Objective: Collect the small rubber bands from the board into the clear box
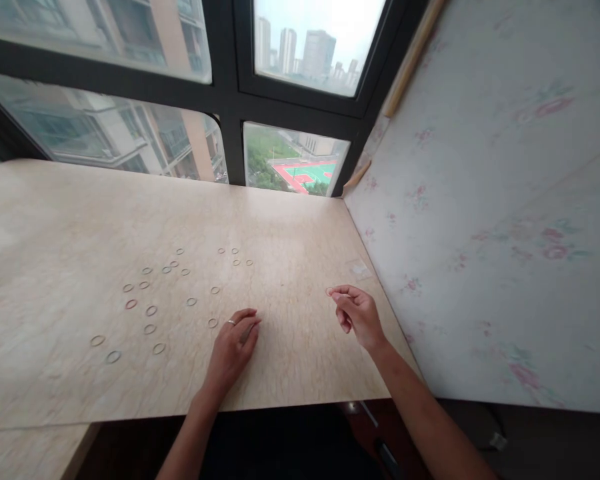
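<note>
About twenty small rubber bands lie scattered on the pale marble-patterned tabletop (pixel 290 227), nearly all left of the middle. Furthest left, a pair lies near the front edge, one at (pixel 97 340) and one at (pixel 113 357). A looser cluster of roughly a dozen spreads behind them, among it a single reddish band (pixel 131 304); the rest look pale or greenish. Four more sit in a tight group further back (pixel 235 257). The exact count is hard to fix, as the bands are thin and faint.

The left hand (pixel 233 347) rests palm down on the table, fingers together and slightly curled, a ring on one finger. One rubber band (pixel 213 323) lies just beside its fingertips, to the left; whether it touches is unclear.

The right hand (pixel 357 313) hovers just above the table, well apart from the scattered bands. Its thumb and forefinger are pinched narrow on one small rubber band (pixel 329 291), which sticks out to the left of the fingertips; the other fingers curl loosely under.

A floral-papered wall (pixel 480 200) stands at the right and a dark-framed window (pixel 230 100) behind.
</note>
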A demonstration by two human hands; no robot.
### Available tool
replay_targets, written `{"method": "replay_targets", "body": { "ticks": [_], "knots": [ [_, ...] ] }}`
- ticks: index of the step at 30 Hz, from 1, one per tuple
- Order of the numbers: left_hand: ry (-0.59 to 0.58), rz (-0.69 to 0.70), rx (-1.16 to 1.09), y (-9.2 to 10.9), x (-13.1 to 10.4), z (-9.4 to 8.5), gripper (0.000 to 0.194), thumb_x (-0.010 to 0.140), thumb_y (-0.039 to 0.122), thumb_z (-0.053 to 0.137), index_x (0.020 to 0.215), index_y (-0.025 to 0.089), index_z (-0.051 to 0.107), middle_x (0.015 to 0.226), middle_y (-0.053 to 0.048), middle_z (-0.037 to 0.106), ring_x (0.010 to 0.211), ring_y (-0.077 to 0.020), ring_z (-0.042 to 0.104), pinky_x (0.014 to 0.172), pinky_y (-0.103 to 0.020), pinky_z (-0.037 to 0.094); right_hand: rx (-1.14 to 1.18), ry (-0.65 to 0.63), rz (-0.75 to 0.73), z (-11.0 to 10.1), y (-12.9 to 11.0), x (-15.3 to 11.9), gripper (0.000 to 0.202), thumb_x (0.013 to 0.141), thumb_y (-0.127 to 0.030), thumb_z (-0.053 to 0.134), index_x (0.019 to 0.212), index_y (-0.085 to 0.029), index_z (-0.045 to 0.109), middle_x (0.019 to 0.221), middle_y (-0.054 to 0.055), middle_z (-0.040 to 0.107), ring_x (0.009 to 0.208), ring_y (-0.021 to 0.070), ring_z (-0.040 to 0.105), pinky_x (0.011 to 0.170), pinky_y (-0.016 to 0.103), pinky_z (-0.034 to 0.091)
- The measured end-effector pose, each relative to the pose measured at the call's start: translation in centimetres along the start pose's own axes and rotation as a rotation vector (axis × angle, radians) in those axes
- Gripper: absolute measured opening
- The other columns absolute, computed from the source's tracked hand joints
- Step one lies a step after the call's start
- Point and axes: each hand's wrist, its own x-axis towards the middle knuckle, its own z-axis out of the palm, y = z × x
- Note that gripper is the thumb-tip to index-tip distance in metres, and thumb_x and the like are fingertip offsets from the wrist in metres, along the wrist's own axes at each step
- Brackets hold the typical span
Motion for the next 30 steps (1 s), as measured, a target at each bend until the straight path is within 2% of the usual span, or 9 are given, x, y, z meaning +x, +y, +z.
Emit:
{"method": "replay_targets", "body": {
  "ticks": [4,7,9,14,20,25,27,30],
  "knots": [
    [-0.007,-0.021,0.004,0.0,0.3,-0.1,0.020,0.088,0.028,0.049,0.092,0.020,0.067,0.108,-0.007,0.064,0.100,-0.0210,0.062,0.088,-0.039,0.051,-0.256,0.228,-0.153,-3.5,0.1,0.1,0.035,0.078,-0.046,0.063,0.092,-0.014,0.065,0.047,-0.005,0.055,0.033,0.0063,0.043,0.031,0.016,0.033],
    [-0.005,-0.027,0.012,-0.1,0.4,0.0,0.021,0.087,0.029,0.049,0.091,0.020,0.067,0.106,-0.008,0.065,0.099,-0.0212,0.062,0.088,-0.040,0.052,-0.414,0.327,-0.223,-5.2,0.4,0.5,0.037,0.081,-0.046,0.058,0.096,-0.013,0.066,0.046,-0.005,0.054,0.033,0.0067,0.043,0.033,0.017,0.034],
    [-0.002,-0.027,0.017,-0.2,0.4,0.0,0.022,0.087,0.030,0.049,0.091,0.020,0.067,0.106,-0.008,0.065,0.098,-0.0212,0.062,0.088,-0.040,0.052,-0.519,0.340,-0.232,-5.9,0.7,0.8,0.038,0.083,-0.046,0.054,0.097,-0.014,0.067,0.047,-0.004,0.055,0.033,0.0071,0.043,0.034,0.017,0.034],
    [0.003,-0.034,0.028,-0.2,0.4,0.0,0.021,0.087,0.030,0.049,0.092,0.020,0.067,0.106,-0.007,0.065,0.098,-0.0208,0.063,0.087,-0.039,0.052,-0.806,0.243,-0.183,-6.9,1.5,1.4,0.034,0.083,-0.039,0.051,0.098,-0.015,0.069,0.050,-0.002,0.061,0.034,0.0088,0.048,0.038,0.019,0.038],
    [0.020,-0.036,0.021,-0.1,0.6,0.0,0.020,0.086,0.029,0.050,0.089,0.020,0.068,0.103,-0.007,0.067,0.095,-0.0206,0.064,0.085,-0.038,0.053,-0.733,0.234,-0.224,-6.2,1.6,-0.2,0.035,0.086,-0.041,0.049,0.100,-0.016,0.069,0.048,-0.003,0.059,0.036,0.0097,0.050,0.040,0.019,0.039],
    [0.022,-0.053,-0.015,0.1,0.5,0.0,0.018,0.085,0.026,0.052,0.090,0.020,0.068,0.103,-0.007,0.066,0.097,-0.0206,0.063,0.087,-0.039,0.052,-0.734,0.064,-0.296,-3.7,4.0,-2.6,0.033,0.089,-0.037,0.045,0.101,-0.016,0.068,0.051,-0.001,0.062,0.043,0.0116,0.058,0.046,0.020,0.045],
    [0.010,-0.069,-0.045,0.4,0.3,-0.2,0.018,0.085,0.025,0.052,0.091,0.020,0.068,0.104,-0.008,0.066,0.099,-0.0205,0.062,0.089,-0.039,0.051,-0.786,-0.014,-0.335,-2.9,5.5,-3.2,0.033,0.090,-0.035,0.044,0.100,-0.017,0.069,0.060,0.002,0.068,0.050,0.0132,0.063,0.051,0.021,0.049],
    [-0.005,-0.112,-0.151,0.7,0.0,-0.6,0.018,0.086,0.024,0.052,0.092,0.020,0.068,0.104,-0.008,0.066,0.099,-0.0195,0.062,0.090,-0.038,0.050,-0.862,-0.034,-0.415,-2.4,7.1,-3.4,0.032,0.089,-0.036,0.046,0.098,-0.020,0.071,0.082,0.006,0.074,0.067,0.0172,0.070,0.063,0.026,0.054]
  ]
}}
